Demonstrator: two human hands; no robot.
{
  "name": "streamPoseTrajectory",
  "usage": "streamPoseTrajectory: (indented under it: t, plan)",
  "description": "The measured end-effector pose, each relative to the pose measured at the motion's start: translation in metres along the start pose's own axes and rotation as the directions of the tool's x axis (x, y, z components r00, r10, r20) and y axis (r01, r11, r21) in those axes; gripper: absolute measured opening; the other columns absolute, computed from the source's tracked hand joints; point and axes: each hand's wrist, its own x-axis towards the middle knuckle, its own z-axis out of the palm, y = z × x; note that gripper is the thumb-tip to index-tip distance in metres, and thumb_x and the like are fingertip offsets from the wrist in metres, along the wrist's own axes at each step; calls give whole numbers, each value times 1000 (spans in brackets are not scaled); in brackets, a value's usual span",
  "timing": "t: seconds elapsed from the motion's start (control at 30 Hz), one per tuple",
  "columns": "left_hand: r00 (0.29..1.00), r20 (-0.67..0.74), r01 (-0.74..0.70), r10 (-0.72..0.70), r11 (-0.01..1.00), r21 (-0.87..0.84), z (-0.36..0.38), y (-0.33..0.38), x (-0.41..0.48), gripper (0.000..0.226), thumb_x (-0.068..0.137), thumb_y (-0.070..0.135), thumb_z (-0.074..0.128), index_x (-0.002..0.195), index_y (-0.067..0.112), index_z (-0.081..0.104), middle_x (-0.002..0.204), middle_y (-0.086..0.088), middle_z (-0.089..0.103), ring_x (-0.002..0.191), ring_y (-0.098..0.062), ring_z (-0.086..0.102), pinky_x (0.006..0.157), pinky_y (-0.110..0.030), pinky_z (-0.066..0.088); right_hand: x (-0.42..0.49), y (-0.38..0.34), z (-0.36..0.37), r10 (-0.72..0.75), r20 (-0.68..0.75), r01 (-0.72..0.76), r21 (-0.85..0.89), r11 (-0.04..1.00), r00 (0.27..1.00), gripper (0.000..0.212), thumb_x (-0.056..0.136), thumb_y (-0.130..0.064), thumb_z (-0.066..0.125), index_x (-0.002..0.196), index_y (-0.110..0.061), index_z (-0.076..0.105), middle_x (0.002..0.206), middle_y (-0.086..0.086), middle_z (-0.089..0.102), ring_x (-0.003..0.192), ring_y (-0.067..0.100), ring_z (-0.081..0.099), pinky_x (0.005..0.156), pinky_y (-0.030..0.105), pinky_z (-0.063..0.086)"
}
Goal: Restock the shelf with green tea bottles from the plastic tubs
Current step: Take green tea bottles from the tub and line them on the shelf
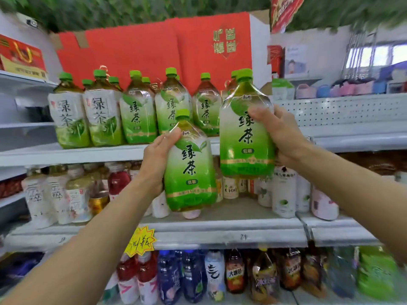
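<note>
My left hand [154, 159] is wrapped round the side of one tea bottle [190, 170], thumb up by its shoulder, fingers closed behind the label. My right hand [279, 137] grips a second bottle [245, 130] from its right side, thumb across the front, held higher and closer to the shelf edge. Both bottles are upright, in the air, side by side and nearly touching.

Behind them the top shelf [88, 154] already carries a row of green tea bottles [136, 115], with more green caps showing in a second rank behind. The row ends about where my right bottle hangs, so I judge the free room is at that right end, though my bottle hides the spot.

So the work looks well along: most of the row is filled, and these two are not yet set down. The tubs are out of view, so I cannot tell how many bottles remain.

The lower shelves [220, 225] hold other drinks.
</note>
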Motion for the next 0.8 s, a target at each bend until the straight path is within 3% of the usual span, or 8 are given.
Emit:
streamPoseTrajectory:
  t: [0.13,0.3,0.47,0.57,0.63,0.7,0.8]
  plan:
    - [1000,-27,-9,9,999,-31,-5,11,30,70,73,49,78,126,5,63,116,-24,69,98,-39,69,90,-59,55,48,-14,17,-77,-20,77,-23,997,997,79,56,-43,82,123,-11,55,117,15,66,96,28,72,80,47,60]
    - [999,-40,-6,2,996,-90,-10,15,57,100,43,60,92,125,9,65,119,-23,69,112,-46,64,94,-66,49,92,-3,31,-132,-50,125,-127,984,990,66,75,-27,82,128,-15,47,112,7,65,98,20,69,79,34,60]
    - [999,-43,-35,31,994,-100,-12,11,69,90,47,58,91,121,10,69,115,-23,70,108,-47,66,93,-67,50,118,17,33,-136,-78,122,-167,978,988,79,63,-42,85,128,-22,45,119,10,60,102,24,67,86,41,58]
    - [998,-47,-33,29,995,-93,-11,10,71,81,54,55,87,119,10,70,113,-22,71,107,-46,66,92,-67,50,130,22,36,-87,0,86,-112,990,996,74,68,-35,84,131,-23,46,119,8,64,99,23,70,84,44,59]
    - [999,-46,-32,28,996,-85,-12,9,73,85,50,57,89,118,10,70,114,-22,71,107,-47,66,92,-67,50,137,23,38,-1,85,7,-75,997,996,83,66,-36,84,138,-26,44,124,7,64,104,25,69,85,49,58]
    - [999,-33,-30,27,995,-92,-14,7,74,92,44,59,91,119,10,69,115,-24,70,109,-48,65,92,-69,49,141,26,40,69,151,-60,-58,996,986,90,68,-37,85,144,-34,37,129,6,62,108,27,67,87,53,55]
    - [999,2,-33,33,994,-102,-16,4,76,97,44,59,91,123,8,67,118,-26,68,111,-50,62,93,-70,47,144,33,43,96,184,-96,-12,995,978,85,85,-25,74,151,-35,23,132,8,59,110,26,65,86,48,55]
